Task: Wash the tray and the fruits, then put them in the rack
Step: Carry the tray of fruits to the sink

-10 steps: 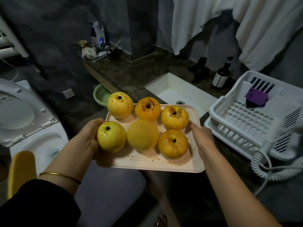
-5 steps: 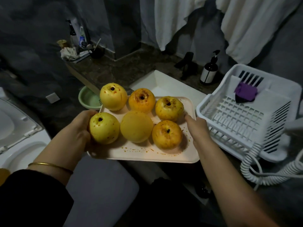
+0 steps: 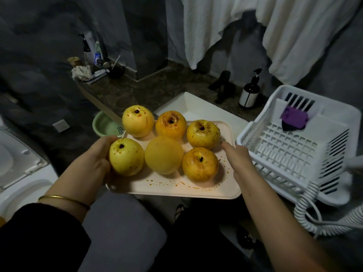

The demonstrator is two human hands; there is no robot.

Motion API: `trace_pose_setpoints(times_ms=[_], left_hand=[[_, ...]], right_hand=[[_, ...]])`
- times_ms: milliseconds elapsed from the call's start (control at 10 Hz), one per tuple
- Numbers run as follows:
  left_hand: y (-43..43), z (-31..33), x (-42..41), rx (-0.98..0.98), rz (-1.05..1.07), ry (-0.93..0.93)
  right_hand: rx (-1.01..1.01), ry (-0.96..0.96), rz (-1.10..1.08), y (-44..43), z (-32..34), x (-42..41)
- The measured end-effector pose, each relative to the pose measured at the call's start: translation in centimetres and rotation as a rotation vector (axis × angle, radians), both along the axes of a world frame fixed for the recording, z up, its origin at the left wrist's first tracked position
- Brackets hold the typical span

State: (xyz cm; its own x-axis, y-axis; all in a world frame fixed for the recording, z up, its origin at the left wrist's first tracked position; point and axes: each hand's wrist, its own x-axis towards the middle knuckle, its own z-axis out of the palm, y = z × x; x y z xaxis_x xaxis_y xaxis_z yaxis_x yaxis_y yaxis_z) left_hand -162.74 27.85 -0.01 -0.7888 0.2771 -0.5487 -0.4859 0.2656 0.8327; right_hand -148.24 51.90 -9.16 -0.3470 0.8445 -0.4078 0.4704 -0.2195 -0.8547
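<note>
A pale tray speckled with orange stains carries several yellow and orange fruits, most of them smeared. I hold it level in the air in front of the white sink. My left hand grips the tray's left edge, beside the front-left fruit. My right hand grips the right edge, thumb on top by the rim. The white dish rack stands to the right of the tray on the counter.
A purple sponge lies in the rack. A dark pump bottle and black tap stand behind the sink. A green basin sits left of it. A toilet is at far left, a coiled white cord at right.
The view has shifted right and closer to the sink and rack. The tray stays held in both hands with the fruits in the same places.
</note>
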Motion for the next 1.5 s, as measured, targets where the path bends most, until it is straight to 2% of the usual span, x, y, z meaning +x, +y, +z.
trace_pose_setpoints(times_ms=[200, 600, 1100, 1500], left_hand=[[2.1, 0.0, -2.5, 0.040, 0.034, 0.011], [9.6, -2.0, -13.3, -0.021, 0.081, -0.129], [17.1, -3.1, -33.2, -0.079, -0.043, -0.218], [19.4, -3.7, -41.7, -0.096, -0.126, -0.183]], right_hand=[[0.003, 0.003, 0.011, 1.5, 0.2, -2.2], [-0.006, -0.022, -0.070, 6.0, 0.0, -10.2], [-0.009, 0.055, -0.200, 11.3, -0.4, -27.2], [-0.023, 0.038, -0.229, 12.6, 0.0, -34.3]])
